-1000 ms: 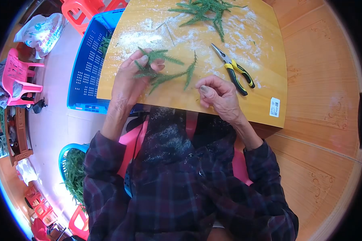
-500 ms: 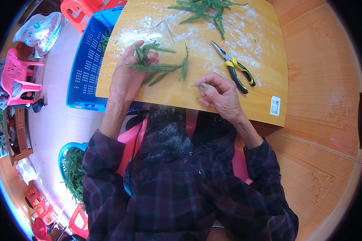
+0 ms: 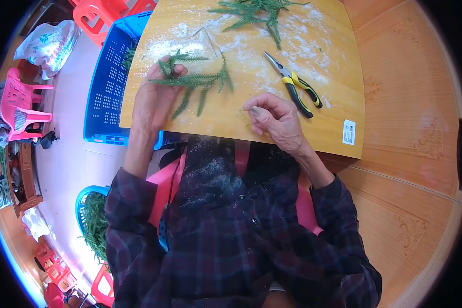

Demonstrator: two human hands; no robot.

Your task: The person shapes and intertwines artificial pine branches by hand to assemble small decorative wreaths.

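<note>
Green sprig (image 3: 192, 80): located above the near left part of the yellow tabletop (image 3: 215, 120), held in the left hand (image 3: 156, 97). The sprig's side shoots spread to the right and downward, toward the table's near edge. Fingers of the left hand are partly curled around the stem end; the exact contact of the thumb is partly hidden by the needles.

Right hand (image 3: 280, 123): positioned over the near edge of the tabletop, to the right of the sprig and apart from it. Its fingers are curled, with thumb and forefinger close together, leaving a narrow gap at most. Whether anything small is pinched there cannot be told.

Pliers (image 3: 295, 87), with yellow and black handles, lie on the tabletop beyond and to the right of the right hand. The handles are spread apart and point toward the near right; the metal nose points away, to the far left. A pile of green sprigs (image 3: 256, 13) lies at the far side of the table. White powder (image 3: 305, 49) is scattered over the surface, and thin stems (image 3: 210, 40) lie beyond the held sprig. A white label (image 3: 349, 132) is at the near right corner. A blue crate (image 3: 108, 87) containing greenery stands beside the table's left edge.
</note>
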